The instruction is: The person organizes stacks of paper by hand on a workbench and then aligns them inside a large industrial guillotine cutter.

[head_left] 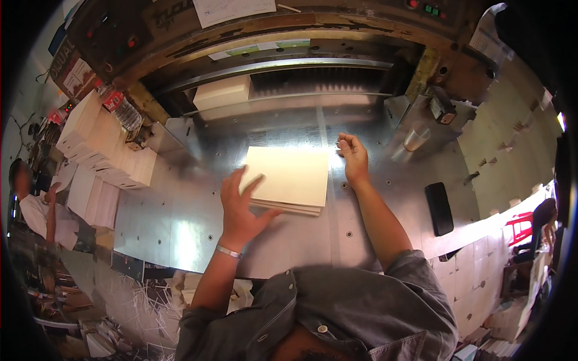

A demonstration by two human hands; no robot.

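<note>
A stack of cream paper (pixel 289 174) lies on the metal table of a paper cutting machine, its lower sheets showing at the near edge. My left hand (pixel 241 207) is at the stack's left side with fingers spread, slightly blurred; whether it touches the paper I cannot tell. Just right of the stack, my right hand (pixel 354 157) is closed, thumb and fingers curled together. Something small and dark may be at its fingertips, too small to name. Behind, under the machine's blade beam, sits a thicker block of paper (pixel 223 93).
Tall paper stacks (pixel 99 144) stand on the left beside a plastic bottle (pixel 123 108). On the right are a clear cup (pixel 415 138) and a black phone (pixel 439 209). A person (pixel 51 210) is at far left. Paper strips (pixel 150 307) litter the floor.
</note>
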